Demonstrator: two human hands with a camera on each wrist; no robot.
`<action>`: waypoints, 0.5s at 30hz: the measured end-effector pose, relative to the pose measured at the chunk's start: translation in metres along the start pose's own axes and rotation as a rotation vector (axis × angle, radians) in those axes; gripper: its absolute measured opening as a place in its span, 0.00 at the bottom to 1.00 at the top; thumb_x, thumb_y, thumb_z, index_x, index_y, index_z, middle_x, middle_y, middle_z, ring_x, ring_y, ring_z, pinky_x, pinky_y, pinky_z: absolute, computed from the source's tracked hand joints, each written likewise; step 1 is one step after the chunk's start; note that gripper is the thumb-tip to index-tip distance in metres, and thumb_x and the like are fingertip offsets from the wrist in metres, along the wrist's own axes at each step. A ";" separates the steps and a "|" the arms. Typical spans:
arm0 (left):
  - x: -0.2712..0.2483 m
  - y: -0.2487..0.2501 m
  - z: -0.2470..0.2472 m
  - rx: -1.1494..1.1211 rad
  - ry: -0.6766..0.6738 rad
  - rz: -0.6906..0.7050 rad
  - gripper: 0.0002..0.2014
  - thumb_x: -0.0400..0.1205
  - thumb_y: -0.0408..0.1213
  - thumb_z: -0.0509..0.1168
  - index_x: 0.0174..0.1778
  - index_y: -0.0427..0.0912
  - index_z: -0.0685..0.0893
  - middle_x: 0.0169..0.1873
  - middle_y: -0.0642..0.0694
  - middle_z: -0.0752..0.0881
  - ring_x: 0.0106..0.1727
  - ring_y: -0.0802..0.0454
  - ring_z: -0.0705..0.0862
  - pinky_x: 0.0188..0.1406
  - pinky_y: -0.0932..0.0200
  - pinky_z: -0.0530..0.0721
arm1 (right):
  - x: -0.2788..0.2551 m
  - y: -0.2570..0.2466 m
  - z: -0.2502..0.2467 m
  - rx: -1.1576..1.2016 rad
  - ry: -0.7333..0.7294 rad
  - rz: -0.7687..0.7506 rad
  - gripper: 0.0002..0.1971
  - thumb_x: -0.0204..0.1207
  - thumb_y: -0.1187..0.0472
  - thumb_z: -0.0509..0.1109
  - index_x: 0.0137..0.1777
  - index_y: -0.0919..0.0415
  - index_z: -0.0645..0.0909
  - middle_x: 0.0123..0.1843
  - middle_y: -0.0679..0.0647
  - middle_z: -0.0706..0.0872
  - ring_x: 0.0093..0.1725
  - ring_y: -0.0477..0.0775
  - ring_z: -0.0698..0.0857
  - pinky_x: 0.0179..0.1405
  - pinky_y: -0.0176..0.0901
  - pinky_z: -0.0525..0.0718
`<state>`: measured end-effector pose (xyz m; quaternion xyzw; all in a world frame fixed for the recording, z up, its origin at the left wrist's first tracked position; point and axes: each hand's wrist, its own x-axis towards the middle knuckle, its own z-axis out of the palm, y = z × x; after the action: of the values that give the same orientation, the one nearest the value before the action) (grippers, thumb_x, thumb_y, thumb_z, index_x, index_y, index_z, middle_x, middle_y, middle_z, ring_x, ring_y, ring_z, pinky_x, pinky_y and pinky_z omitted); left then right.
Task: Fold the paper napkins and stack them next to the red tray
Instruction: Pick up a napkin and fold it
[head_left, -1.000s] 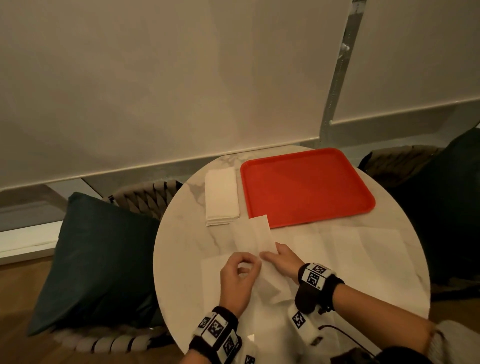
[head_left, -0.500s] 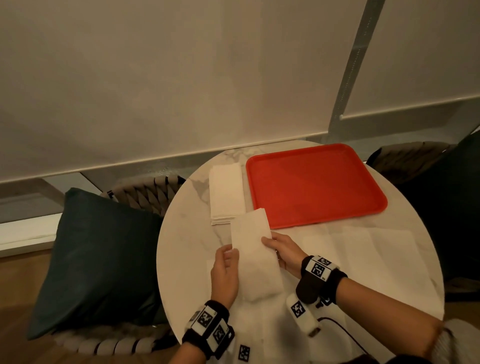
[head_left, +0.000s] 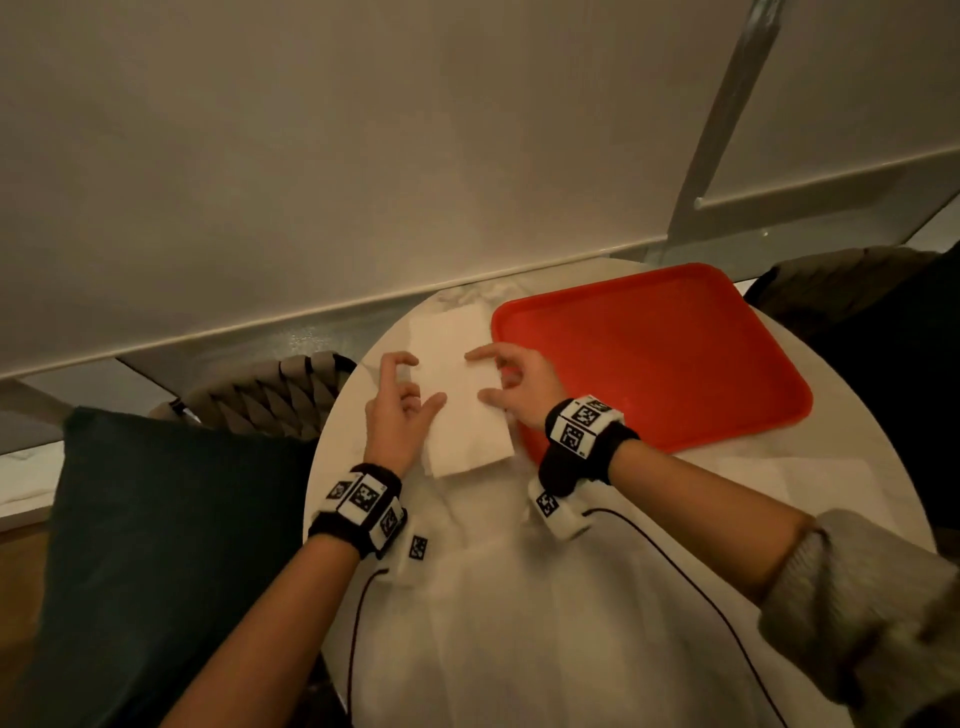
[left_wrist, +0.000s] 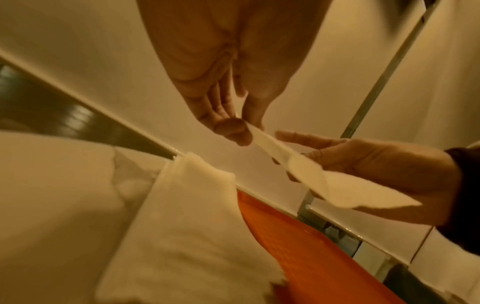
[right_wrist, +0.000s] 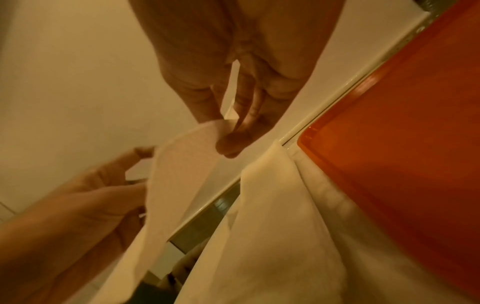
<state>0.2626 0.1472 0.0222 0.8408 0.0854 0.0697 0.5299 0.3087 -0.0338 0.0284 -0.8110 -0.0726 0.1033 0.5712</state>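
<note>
Folded napkin carried to stack

Near: unfolded napkins (head_left: 519, 623) remain on the desk (head_left: 337, 431). Left hand (head_left: 395, 415) and right hand (head_left: 519, 384) fingers pinch the folded napkin (head_left: 462, 410) above the stack (head_left: 441, 325), left of the red tray (head_left: 675, 353).

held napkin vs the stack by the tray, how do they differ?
The held napkin is in the air, pinched by the left hand and right hand; the stack lies on the table beside the red tray. The held napkin is one piece, the stack several. Both are white and folded.
</note>
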 end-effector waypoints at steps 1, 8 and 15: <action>0.012 -0.004 -0.002 0.073 -0.024 0.045 0.17 0.76 0.32 0.74 0.54 0.50 0.77 0.34 0.46 0.80 0.28 0.60 0.74 0.32 0.65 0.79 | 0.012 0.002 0.003 -0.055 0.016 0.011 0.21 0.66 0.71 0.77 0.57 0.50 0.88 0.43 0.45 0.82 0.33 0.40 0.76 0.34 0.31 0.76; 0.059 -0.039 0.007 0.342 -0.154 0.092 0.18 0.73 0.32 0.77 0.60 0.35 0.87 0.55 0.41 0.83 0.32 0.60 0.75 0.37 0.75 0.71 | 0.061 0.031 0.022 -0.267 -0.025 0.072 0.20 0.68 0.65 0.78 0.62 0.57 0.87 0.45 0.46 0.83 0.35 0.40 0.76 0.31 0.18 0.71; 0.060 -0.064 0.022 0.525 -0.313 -0.077 0.26 0.78 0.34 0.73 0.72 0.34 0.78 0.64 0.34 0.73 0.53 0.37 0.82 0.64 0.52 0.78 | 0.064 0.069 0.046 -0.481 -0.131 0.155 0.30 0.71 0.61 0.77 0.74 0.59 0.76 0.64 0.61 0.74 0.66 0.62 0.75 0.68 0.43 0.70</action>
<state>0.3213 0.1679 -0.0438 0.9457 0.0496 -0.1051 0.3035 0.3593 0.0005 -0.0572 -0.9182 -0.0696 0.1787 0.3466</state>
